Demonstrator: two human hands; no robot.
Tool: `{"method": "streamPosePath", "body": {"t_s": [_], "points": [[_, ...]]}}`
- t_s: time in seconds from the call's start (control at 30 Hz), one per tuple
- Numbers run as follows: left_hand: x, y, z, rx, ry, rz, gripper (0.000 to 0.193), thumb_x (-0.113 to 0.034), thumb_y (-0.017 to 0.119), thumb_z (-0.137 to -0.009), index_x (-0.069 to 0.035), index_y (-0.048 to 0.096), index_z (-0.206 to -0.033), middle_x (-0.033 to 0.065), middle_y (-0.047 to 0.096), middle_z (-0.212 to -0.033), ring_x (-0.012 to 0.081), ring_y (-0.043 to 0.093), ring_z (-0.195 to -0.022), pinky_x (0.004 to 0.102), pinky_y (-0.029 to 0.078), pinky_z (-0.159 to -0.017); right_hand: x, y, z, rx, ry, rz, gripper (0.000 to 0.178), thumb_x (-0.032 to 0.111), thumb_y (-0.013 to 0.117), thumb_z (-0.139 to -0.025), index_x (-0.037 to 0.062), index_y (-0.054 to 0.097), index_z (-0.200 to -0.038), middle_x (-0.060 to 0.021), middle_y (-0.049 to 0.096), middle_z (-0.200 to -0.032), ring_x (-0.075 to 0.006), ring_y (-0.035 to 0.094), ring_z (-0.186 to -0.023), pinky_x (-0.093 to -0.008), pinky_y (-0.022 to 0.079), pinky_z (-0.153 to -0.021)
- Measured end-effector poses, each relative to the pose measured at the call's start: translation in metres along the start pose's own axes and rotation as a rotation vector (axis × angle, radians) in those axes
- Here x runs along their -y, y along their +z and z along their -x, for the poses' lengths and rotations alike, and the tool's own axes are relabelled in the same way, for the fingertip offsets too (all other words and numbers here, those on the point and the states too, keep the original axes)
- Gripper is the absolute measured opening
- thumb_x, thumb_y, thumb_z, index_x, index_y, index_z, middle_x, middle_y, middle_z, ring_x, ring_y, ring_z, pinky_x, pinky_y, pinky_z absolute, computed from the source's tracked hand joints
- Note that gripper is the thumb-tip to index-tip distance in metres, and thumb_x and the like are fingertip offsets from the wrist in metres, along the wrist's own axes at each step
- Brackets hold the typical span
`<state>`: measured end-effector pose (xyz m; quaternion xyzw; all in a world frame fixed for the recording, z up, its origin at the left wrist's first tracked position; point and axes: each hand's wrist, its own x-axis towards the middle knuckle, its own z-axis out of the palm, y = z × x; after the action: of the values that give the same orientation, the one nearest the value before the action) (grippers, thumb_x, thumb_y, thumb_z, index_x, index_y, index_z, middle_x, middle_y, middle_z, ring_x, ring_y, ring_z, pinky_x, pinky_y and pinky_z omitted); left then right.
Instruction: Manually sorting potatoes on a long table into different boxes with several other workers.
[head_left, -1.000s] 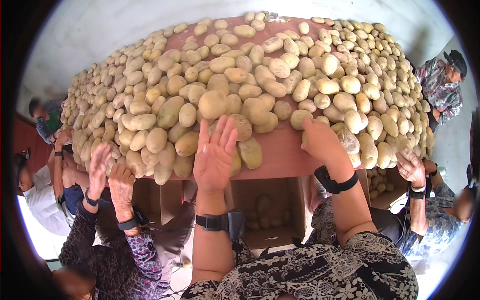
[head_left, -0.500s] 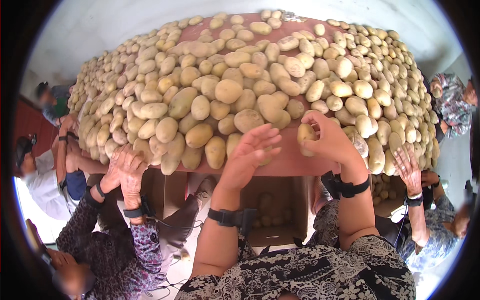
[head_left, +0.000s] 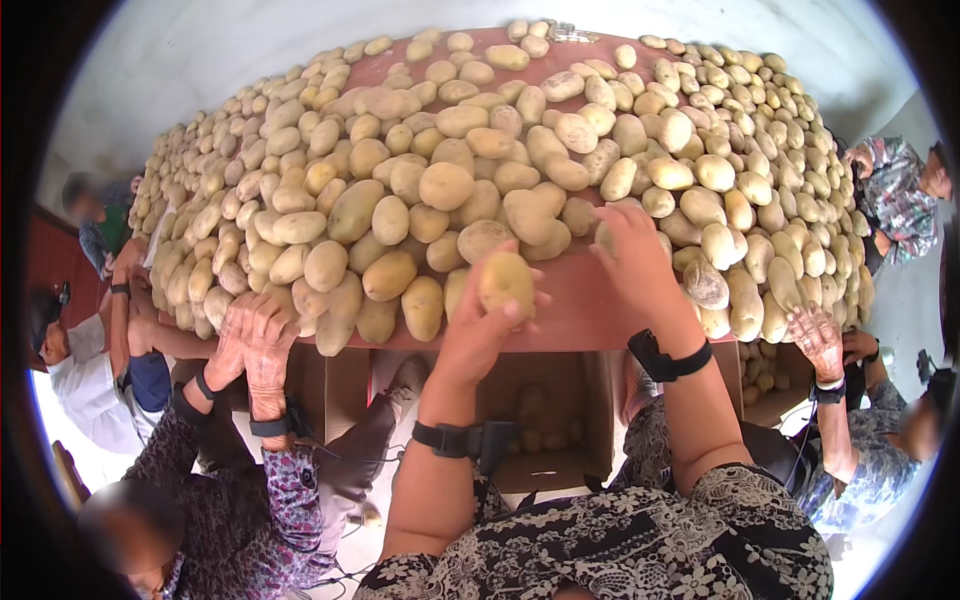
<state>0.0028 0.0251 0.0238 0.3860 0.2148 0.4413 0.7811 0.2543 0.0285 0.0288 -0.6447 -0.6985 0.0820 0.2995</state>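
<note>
Yellow-brown potato (head_left: 507,284) is held in left hand (head_left: 478,325), upright, thumb across its lower front, fingers behind. Its lower end is partly covered by the thumb; its far side can't be seen. It is located in front of the pile (head_left: 445,186), with the bare red strip of the counter (head_left: 575,295) behind it.

Right hand (head_left: 638,262) is placed at the pile's near edge, back of hand up, fingers bent over a second potato (head_left: 604,238). Only a sliver of that one is exposed; whether it is gripped or just touched can't be told. The held potato is set to the left of the right hand and nearer the body, the two well apart.

Black bands are worn on both wrists. Under the counter, a cardboard box (head_left: 592,405) is seen with potatoes in shadow; count not readable, top cut off by the counter edge. A box on the right (head_left: 785,398) is partly blocked by a co-worker's arm.

On the left, a co-worker's hands (head_left: 258,338) are overlapped at the pile edge; anything under them is hidden. Small metallic object (head_left: 573,33) at the far edge can't be identified. People at both sides are cropped by the dark fisheye rim.
</note>
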Motion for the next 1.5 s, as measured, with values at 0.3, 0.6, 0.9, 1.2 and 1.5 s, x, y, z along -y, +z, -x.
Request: {"method": "streamPosePath", "body": {"t_s": [0.3,0.6,0.9,1.2,1.5], "points": [[0.015,0.008,0.0,-0.103,0.224,-0.304,0.085,-0.004,0.066,-0.086,-0.008,0.024,-0.16,0.0121,0.048,-0.144,0.0234,0.054,-0.128,0.0376,0.051,-0.099,-0.01,0.014,0.008,0.073,0.078,0.328,0.066,0.012,0.077,-0.079,0.0069,0.053,-0.141,-0.0157,0.055,-0.14,-0.0343,0.051,-0.13,-0.0473,0.044,-0.106],[0.048,0.027,-0.008,0.063,0.53,-1.613,0.043,0.004,0.073,-0.071,-0.01,0.071,-0.111,0.0084,0.065,-0.124,0.0345,0.053,-0.131,0.0531,0.037,-0.117,-0.004,0.008,0.002,0.173,0.246,0.363,0.043,0.02,0.074,-0.083,0.0052,0.063,-0.122,-0.0157,0.066,-0.117,-0.0375,0.062,-0.108,-0.0459,0.051,-0.093],[0.05,0.026,-0.014,-0.008,0.492,-1.526,0.037,0.001,0.076,-0.072,-0.009,0.071,-0.108,0.0075,0.066,-0.123,0.0349,0.053,-0.132,0.0559,0.036,-0.118,-0.032,-0.042,-0.004,-0.224,0.199,0.377,0.044,0.023,0.07,-0.085,0.0085,0.064,-0.126,-0.0156,0.064,-0.126,-0.0356,0.057,-0.121,-0.0505,0.045,-0.103],[0.05,0.019,-0.012,0.026,0.506,-1.484,0.037,-0.003,0.077,-0.073,-0.01,0.069,-0.108,0.0082,0.066,-0.123,0.0362,0.053,-0.132,0.0584,0.035,-0.117,-0.071,-0.056,0.007,-0.062,0.551,0.619,0.066,0.026,0.074,-0.083,0.0115,0.051,-0.143,-0.0166,0.059,-0.132,-0.0379,0.057,-0.124,-0.0616,0.041,-0.103],[0.055,0.021,-0.003,-0.002,0.504,-1.439,0.034,-0.003,0.075,-0.076,-0.01,0.069,-0.109,0.008,0.064,-0.125,0.0353,0.049,-0.135,0.0589,0.033,-0.119,-0.083,-0.056,0.008,-0.109,0.533,0.558,0.071,0.015,0.077,-0.08,0.0147,0.05,-0.145,-0.0181,0.057,-0.135,-0.0377,0.057,-0.125,-0.0561,0.041,-0.104]]}}
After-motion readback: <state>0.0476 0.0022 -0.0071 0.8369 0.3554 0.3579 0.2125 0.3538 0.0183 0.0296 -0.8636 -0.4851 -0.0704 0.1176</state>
